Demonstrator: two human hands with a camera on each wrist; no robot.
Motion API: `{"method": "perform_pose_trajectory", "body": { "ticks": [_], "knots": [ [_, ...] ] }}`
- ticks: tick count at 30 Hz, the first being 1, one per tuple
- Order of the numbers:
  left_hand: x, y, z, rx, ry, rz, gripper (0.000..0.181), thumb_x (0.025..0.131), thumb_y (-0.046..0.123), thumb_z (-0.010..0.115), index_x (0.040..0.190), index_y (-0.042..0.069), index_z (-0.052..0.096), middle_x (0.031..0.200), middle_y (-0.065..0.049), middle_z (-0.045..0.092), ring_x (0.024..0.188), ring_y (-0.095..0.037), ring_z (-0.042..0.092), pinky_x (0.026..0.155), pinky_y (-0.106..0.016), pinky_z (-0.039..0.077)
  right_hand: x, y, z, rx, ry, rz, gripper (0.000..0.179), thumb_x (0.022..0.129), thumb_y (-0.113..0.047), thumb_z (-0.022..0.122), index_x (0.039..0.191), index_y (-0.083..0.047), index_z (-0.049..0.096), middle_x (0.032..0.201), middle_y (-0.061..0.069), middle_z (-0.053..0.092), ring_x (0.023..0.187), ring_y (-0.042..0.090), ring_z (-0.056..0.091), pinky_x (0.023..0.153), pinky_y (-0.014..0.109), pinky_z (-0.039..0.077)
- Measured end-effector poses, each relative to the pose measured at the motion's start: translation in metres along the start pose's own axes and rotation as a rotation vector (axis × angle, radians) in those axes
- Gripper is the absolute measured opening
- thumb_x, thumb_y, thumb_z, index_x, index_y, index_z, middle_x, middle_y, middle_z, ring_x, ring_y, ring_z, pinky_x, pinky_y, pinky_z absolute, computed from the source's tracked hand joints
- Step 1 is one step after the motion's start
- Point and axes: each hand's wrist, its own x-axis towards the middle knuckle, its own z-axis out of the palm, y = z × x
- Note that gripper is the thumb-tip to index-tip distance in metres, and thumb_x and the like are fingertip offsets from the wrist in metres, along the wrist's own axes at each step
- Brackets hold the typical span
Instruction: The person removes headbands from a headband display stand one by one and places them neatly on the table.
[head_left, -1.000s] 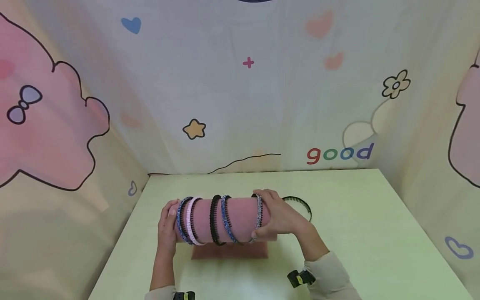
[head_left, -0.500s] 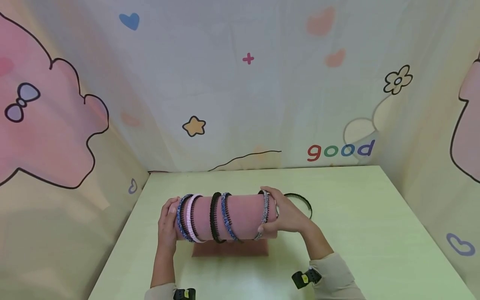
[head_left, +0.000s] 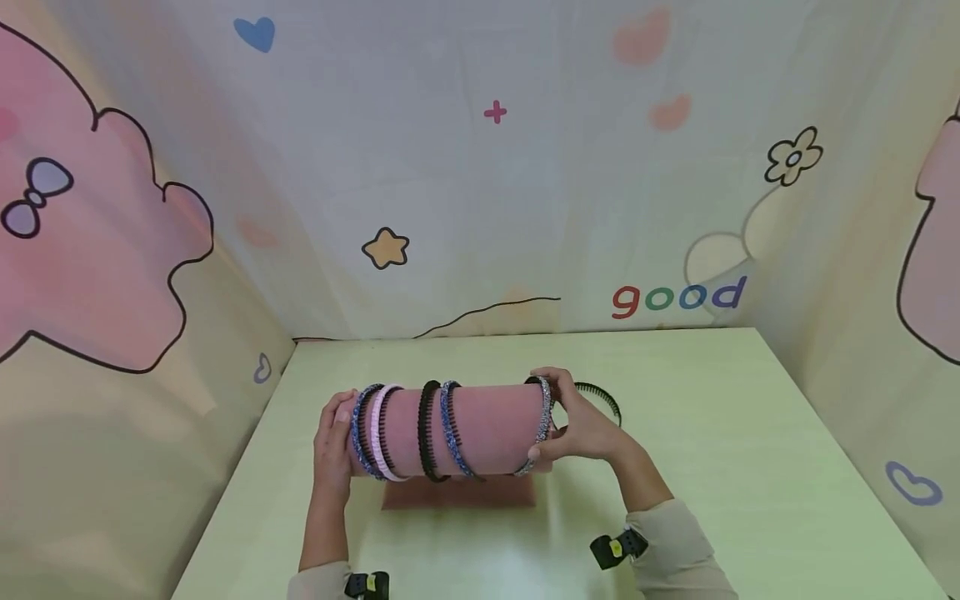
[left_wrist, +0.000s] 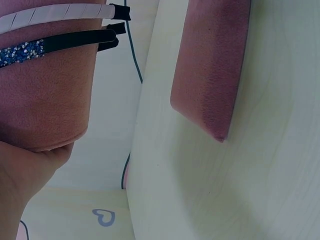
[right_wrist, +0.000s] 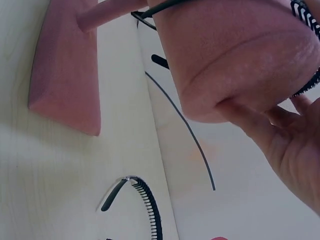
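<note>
A pink velvet headband stand [head_left: 491, 429] has a horizontal roll over a flat base [head_left: 457, 493]. My left hand [head_left: 330, 446] grips the roll's left end, seen from below in the left wrist view. At the right end my right hand [head_left: 588, 427] holds a silver glitter headband [head_left: 544, 412], thumb in front and fingers behind. Further left on the roll sit a blue glitter headband [head_left: 448, 417], a black headband [head_left: 426, 433], a pale pink headband [head_left: 377, 433] and another blue glitter headband [head_left: 357, 433]. The right wrist view shows my thumb against the roll's end face.
A black toothed headband [right_wrist: 152, 210] lies on the pale table [head_left: 750, 467] behind my right hand. Printed fabric walls [head_left: 465, 183] enclose the table at the back and both sides. Black wrist cameras sit on both sleeves.
My right hand has moved right, sliding the silver headband along the roll to its right end. My left hand keeps its grip on the left end.
</note>
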Motion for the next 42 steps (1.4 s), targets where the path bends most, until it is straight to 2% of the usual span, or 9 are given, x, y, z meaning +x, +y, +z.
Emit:
{"method": "perform_pose_trajectory", "body": {
  "ticks": [3,8,17,23,26,31,35,38,42],
  "knots": [
    [0.002,-0.005,-0.001,-0.009,0.007,0.011,0.035,0.1,0.017,0.036,0.13,0.002,0.043,0.133,-0.006,0.047,0.116,-0.015,0.042,0.097,-0.033,0.026,-0.001,0.001,-0.002,0.063,-0.022,0.008,0.101,0.066,-0.014,0.083,0.14,-0.01,0.015,0.131,0.016,0.031,0.118,0.033,0.035,0.074,0.041,0.049],
    [0.002,-0.005,-0.002,-0.025,0.005,0.014,0.034,0.1,0.015,0.036,0.13,0.001,0.043,0.131,-0.004,0.048,0.115,-0.016,0.042,0.096,-0.033,0.027,-0.002,0.004,-0.003,0.068,-0.052,0.038,0.108,0.062,-0.009,0.085,0.142,-0.015,0.011,0.136,0.014,0.027,0.126,0.03,0.028,0.081,0.045,0.046],
    [-0.007,0.019,0.007,-0.038,-0.011,0.02,0.033,0.1,0.012,0.034,0.128,-0.003,0.041,0.13,-0.004,0.049,0.115,-0.015,0.042,0.095,-0.032,0.027,-0.002,0.001,-0.005,0.062,-0.051,0.039,0.11,0.06,-0.008,0.086,0.141,-0.013,0.012,0.144,0.011,0.019,0.128,0.028,0.025,0.081,0.047,0.046],
    [-0.009,0.024,0.009,-0.024,-0.008,0.017,0.034,0.1,0.013,0.034,0.128,-0.005,0.04,0.131,-0.007,0.047,0.114,-0.015,0.042,0.095,-0.032,0.027,-0.002,0.006,-0.006,0.184,-0.067,0.005,0.107,0.061,-0.001,0.083,0.141,-0.009,0.011,0.137,0.017,0.025,0.119,0.034,0.035,0.079,0.048,0.047],
    [-0.006,0.018,0.007,-0.017,-0.001,0.01,0.034,0.1,0.014,0.034,0.129,-0.003,0.041,0.132,-0.009,0.046,0.114,-0.015,0.042,0.095,-0.033,0.027,-0.004,0.011,-0.008,0.257,-0.064,0.004,0.107,0.061,0.001,0.082,0.141,-0.008,0.01,0.136,0.02,0.026,0.115,0.035,0.04,0.077,0.048,0.048],
    [-0.001,0.0,0.001,-0.014,0.014,0.009,0.034,0.1,0.018,0.036,0.129,0.002,0.044,0.13,-0.005,0.048,0.114,-0.016,0.042,0.095,-0.033,0.027,-0.009,0.017,-0.008,0.339,-0.05,-0.006,0.105,0.063,0.005,0.078,0.14,-0.008,0.008,0.143,0.02,0.02,0.128,0.039,0.026,0.078,0.049,0.047],
    [-0.001,-0.004,0.0,-0.021,0.018,0.021,0.035,0.1,0.022,0.038,0.129,0.003,0.045,0.129,-0.003,0.049,0.115,-0.017,0.042,0.095,-0.034,0.027,-0.012,0.019,-0.008,0.312,-0.021,-0.01,0.104,0.063,0.003,0.079,0.139,-0.008,0.008,0.148,0.015,0.013,0.135,0.038,0.011,0.081,0.045,0.046],
    [-0.001,-0.006,0.0,-0.022,0.014,0.026,0.036,0.1,0.023,0.038,0.128,0.003,0.045,0.13,-0.003,0.049,0.115,-0.018,0.042,0.095,-0.034,0.027,-0.015,0.02,-0.009,0.282,-0.004,-0.008,0.103,0.065,-0.001,0.08,0.139,-0.008,0.009,0.149,0.012,0.011,0.135,0.038,0.01,0.082,0.045,0.046],
    [0.001,-0.006,0.0,-0.001,0.015,0.028,0.035,0.099,0.024,0.039,0.128,0.005,0.046,0.13,-0.003,0.049,0.115,-0.018,0.042,0.095,-0.035,0.027,-0.02,0.022,-0.012,0.213,0.018,-0.03,0.101,0.065,-0.002,0.08,0.139,-0.006,0.011,0.148,0.013,0.015,0.135,0.038,0.013,0.085,0.055,0.04]
  ]
}}
